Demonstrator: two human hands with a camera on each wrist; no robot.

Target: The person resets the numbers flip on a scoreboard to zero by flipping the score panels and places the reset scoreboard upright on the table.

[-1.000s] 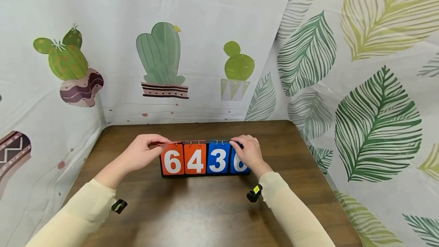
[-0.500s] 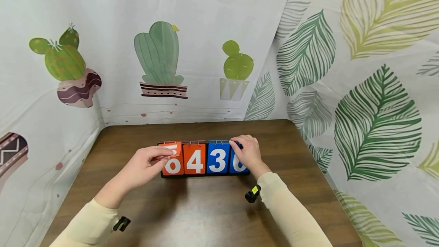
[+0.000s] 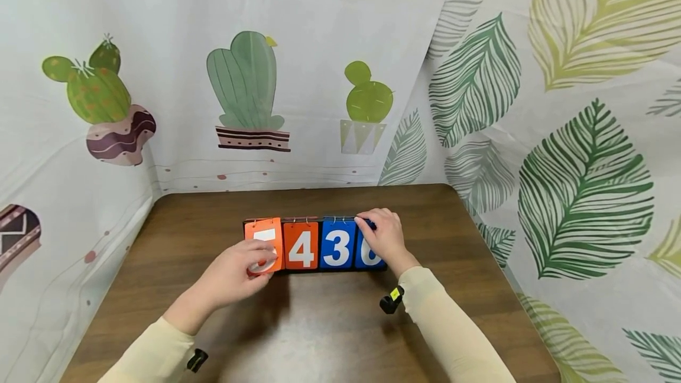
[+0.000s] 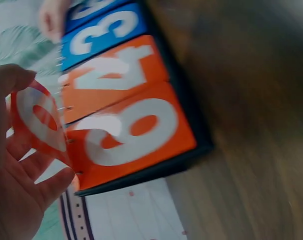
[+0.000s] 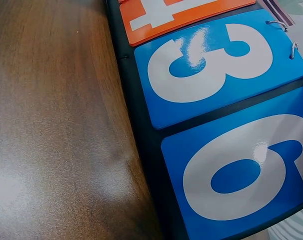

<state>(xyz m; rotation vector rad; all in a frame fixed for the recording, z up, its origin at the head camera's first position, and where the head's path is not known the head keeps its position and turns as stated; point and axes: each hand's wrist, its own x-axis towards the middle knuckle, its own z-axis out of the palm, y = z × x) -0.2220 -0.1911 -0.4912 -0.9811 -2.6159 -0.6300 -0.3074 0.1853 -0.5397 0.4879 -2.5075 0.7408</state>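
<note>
A flip scoreboard stands on the table with two red number cards and two blue ones on rings. My left hand is at the leftmost red card, covering part of its white digit, which looks like a 5. In the left wrist view my left thumb and fingers hold a bent red card near the rings, with a 6 on the card beneath. My right hand grips the scoreboard's top right corner, thumb in front, partly hiding the blue 6 card. The red 4 and blue 3 lie between the hands.
The brown wooden table has rounded back corners. A white curtain with printed cacti hangs behind it, and one with printed leaves hangs at the right. Small black devices sit at both wrists.
My left hand has moved from the top of the leftmost red card down to its lower part, bringing a card over the 6. My right hand has stayed at the top right corner.
</note>
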